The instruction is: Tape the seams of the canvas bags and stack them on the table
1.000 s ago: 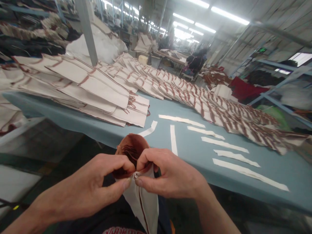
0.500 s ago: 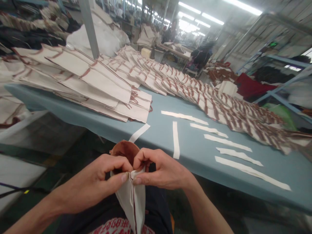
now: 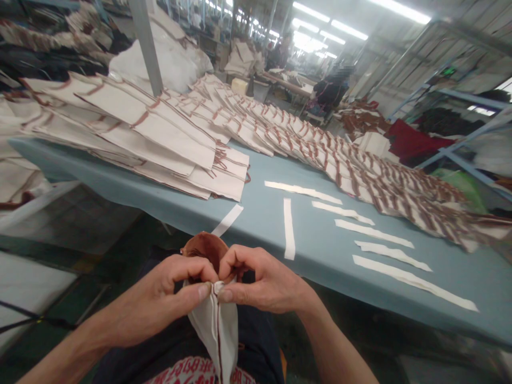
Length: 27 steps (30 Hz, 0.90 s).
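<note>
My left hand (image 3: 160, 298) and my right hand (image 3: 260, 280) meet in front of my lap, both pinched on the rim of a cream cloth bag (image 3: 218, 330) with brown trim. The thumbs and forefingers press together at the bag's seam. Its brown-lined mouth (image 3: 204, 246) bulges up behind my fingers, while the cream body hangs down between my wrists. The hands are just short of the near edge of a light blue table (image 3: 312, 250).
Overlapping rows of finished cream bags (image 3: 168, 138) with brown handles cover the table's far side and run off to the right (image 3: 380, 181). Several white tape strips (image 3: 288, 226) lie on the blue surface. A grey post (image 3: 146, 45) stands behind. A person (image 3: 330, 90) works far back.
The bag's brown mouth has sunk lower and closed in between my fingers. My hands have drawn slightly toward me; the view tilted a little.
</note>
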Tool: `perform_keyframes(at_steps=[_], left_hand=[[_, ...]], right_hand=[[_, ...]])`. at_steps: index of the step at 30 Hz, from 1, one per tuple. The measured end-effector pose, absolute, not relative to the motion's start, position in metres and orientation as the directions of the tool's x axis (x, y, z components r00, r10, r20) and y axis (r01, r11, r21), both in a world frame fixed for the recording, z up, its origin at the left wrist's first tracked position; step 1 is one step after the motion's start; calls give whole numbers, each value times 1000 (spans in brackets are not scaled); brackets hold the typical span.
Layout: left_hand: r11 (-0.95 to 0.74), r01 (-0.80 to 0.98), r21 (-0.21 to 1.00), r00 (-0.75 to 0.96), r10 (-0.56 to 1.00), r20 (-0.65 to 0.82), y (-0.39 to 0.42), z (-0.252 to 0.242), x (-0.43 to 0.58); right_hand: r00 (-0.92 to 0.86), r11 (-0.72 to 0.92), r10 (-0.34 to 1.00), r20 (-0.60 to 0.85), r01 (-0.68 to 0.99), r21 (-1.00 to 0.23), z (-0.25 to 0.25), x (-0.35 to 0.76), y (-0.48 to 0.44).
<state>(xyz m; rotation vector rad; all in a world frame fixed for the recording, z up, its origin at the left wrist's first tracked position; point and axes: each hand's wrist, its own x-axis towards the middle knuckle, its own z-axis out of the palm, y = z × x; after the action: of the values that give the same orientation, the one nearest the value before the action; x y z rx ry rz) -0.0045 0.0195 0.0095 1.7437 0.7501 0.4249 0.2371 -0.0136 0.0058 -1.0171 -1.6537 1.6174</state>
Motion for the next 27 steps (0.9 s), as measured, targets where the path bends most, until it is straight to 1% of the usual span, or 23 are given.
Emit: perform_keyframes(at_steps=[3,8,12,15,22,25,27], left_hand=[[-169,277,946,728,680,-92,19,10,-5],[-236,312,920,715,696,-64,16,9,-11],[-256,342,904,691,720,-58,11,3,-12],[-225,318,921,694,717,-64,11,-3,-11],[-207,326,922,753,646,-121,15,-2,-18],[-209,333,920,730,674,-111,12,0,-19],[-195,338,921,698,709,-106,8,2,-17]], right_hand=[[-520,-48,850,-87,89,-995,6,237,-15],[-500,32,864,-64,181,-983,14,235,-21],[-492,87,870,-28,209,-974,17,233,-23],[-480,84,877,-32,218,-972,16,234,-22],[-487,43,871,-65,208,-977,11,237,-19],[-491,37,869,-65,195,-980,9,236,-19],[-485,45,872,-71,224,-974,9,234,-20]])
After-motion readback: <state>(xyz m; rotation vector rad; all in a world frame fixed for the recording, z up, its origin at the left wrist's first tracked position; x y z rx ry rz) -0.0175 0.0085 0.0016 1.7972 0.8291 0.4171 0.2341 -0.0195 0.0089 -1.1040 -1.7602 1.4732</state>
